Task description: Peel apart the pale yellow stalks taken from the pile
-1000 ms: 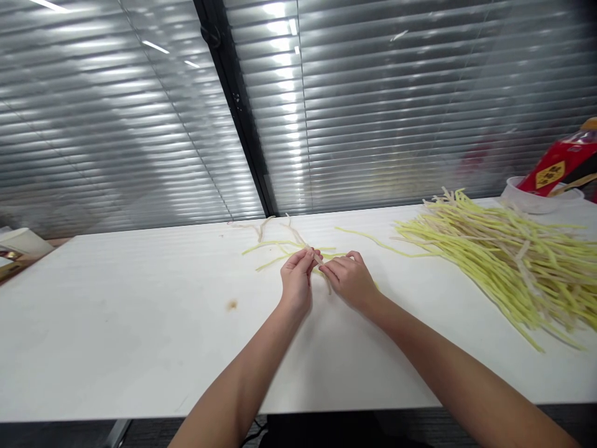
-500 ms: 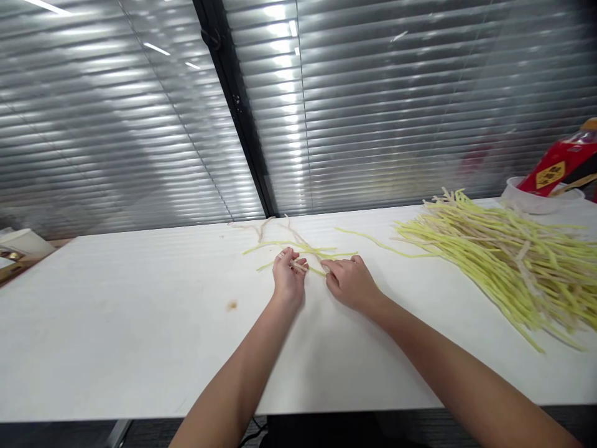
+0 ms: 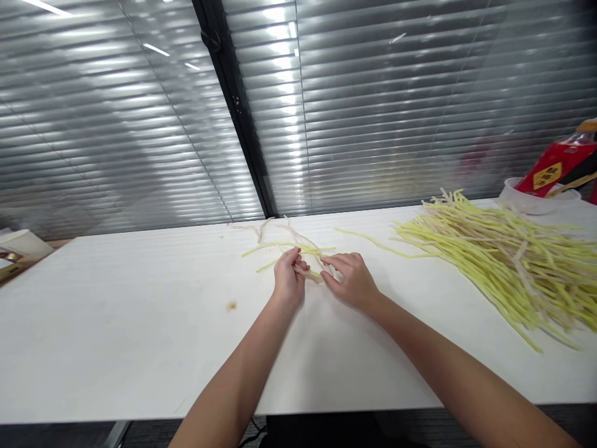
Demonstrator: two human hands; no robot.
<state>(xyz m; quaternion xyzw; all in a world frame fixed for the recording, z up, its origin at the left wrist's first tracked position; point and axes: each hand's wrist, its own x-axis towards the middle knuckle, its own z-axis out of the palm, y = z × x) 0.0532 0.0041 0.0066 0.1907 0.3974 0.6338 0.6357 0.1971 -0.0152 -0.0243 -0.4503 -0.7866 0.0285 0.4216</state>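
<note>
My left hand point(image 3: 290, 278) is closed around a small bundle of beige pipe cleaners point(image 3: 311, 274), whose ends stick out to the right past my fingers. Just right of it, my right hand point(image 3: 349, 278) has its thumb and forefinger spread apart around the bundle's end; a beige strand shows in the gap. Behind both hands, a few loose yellow pipe cleaners point(image 3: 261, 247) and bent beige pipe cleaners point(image 3: 261, 231) lie on the white table point(image 3: 153, 323). My left palm hides part of the held bundle.
A large heap of yellow and beige pipe cleaners point(image 3: 504, 261) spreads over the table's right side, one yellow strand reaching left from it. Behind stands a clear plastic bowl point(image 3: 536, 202) with a red-labelled bottle point(image 3: 553, 168). Window blinds point(image 3: 373, 112) rise along the back edge.
My right thumb and forefinger have parted from a pinch. My left fingers have curled in more, and the beige ends now reach further right.
</note>
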